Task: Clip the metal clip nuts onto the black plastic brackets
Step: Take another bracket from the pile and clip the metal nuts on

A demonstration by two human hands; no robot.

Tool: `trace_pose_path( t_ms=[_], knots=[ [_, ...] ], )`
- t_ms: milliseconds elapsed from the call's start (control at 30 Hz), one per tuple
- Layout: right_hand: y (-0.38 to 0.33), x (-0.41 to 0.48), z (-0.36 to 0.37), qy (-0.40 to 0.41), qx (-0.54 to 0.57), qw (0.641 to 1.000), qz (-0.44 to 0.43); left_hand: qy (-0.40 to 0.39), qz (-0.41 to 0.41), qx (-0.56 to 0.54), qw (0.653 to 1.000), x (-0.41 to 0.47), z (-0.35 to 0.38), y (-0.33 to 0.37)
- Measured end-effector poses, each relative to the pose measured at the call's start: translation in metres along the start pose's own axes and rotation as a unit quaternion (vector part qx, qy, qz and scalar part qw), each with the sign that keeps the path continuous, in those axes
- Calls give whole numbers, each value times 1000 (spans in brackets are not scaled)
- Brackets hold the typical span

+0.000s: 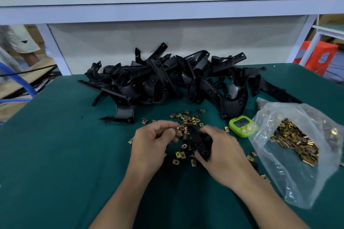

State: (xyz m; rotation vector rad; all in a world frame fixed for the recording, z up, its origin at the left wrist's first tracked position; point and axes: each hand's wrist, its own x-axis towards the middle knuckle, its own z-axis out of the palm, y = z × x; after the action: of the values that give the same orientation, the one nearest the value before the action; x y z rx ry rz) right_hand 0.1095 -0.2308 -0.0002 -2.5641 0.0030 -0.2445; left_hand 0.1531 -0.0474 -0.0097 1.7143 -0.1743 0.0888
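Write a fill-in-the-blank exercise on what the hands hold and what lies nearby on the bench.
1. The left hand pinches a small metal clip nut; the right hand grips a ____ plastic bracket.
2. The round digital timer beside the right hand is lime ____.
3. The clear plastic bag on the right holds many metal clip ____.
Missing words: black, green, nuts.

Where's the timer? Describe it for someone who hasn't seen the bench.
Start at the heap of black plastic brackets on the dark green table. Between it and the clear plastic bag of gold clip nuts lies a small lime-green timer: the only bright, rounded thing, with a dark screen.
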Motion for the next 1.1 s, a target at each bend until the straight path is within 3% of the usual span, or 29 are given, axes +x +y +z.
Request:
trace_pose_path(
  t_ms=[233, 1000, 1100],
  knots=[
    [4, 2, -1, -20, -61, 998, -6, 31, -39, -2, 999, -9, -1, 0],
    [16, 11, -5, -17, 6, 999, 34, 30, -41, 3, 999, -5, 6, 4],
    [18, 11, -5, -22, -28, 999, 30, 31, -39, 15, 999, -7, 6, 4]
  ],
)
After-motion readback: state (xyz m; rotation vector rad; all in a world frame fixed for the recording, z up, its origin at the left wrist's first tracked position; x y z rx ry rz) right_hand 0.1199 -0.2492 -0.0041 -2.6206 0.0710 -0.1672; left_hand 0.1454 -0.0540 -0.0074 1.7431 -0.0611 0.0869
